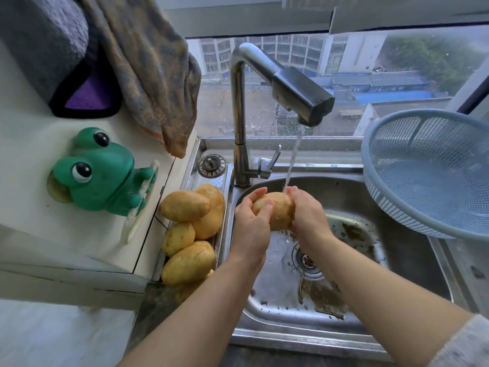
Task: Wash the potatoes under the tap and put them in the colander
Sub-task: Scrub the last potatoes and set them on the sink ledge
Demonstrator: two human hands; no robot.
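Steel sink (397,205) front and centre, and both hands are over the basin with one potato (276,211) between them. The left hand (250,221) grips it from the left, thumb laid across the near face and fingers curled over the far side. The right hand (308,215) wraps the other end, fingers curled round it. So that's two hands clamped on the same potato, right beneath the spout!

Water falls in a thin stream (292,160) from the head of the tap (239,102), which is bent over the basin. It lands on top of the potato between the two sets of fingertips, then drips off the underside toward the drain (308,260). Brown dirt is smeared on the basin floor beside and in front of that drain.

Over on the right, the pale blue colander (423,160) sits tilted, its open mouth turned toward the hands and its rim overhanging the basin's right edge. What it rests on, I cannot tell.

On the left, the pile of potatoes (190,229) waits on the steel ledge between the basin and the white counter (79,234), heaped and touching one another. The left forearm crosses just in front of the nearest ones. A green frog (100,170) sits on the white surface further left, and a mottled towel (153,75) hangs above the pile's far end.
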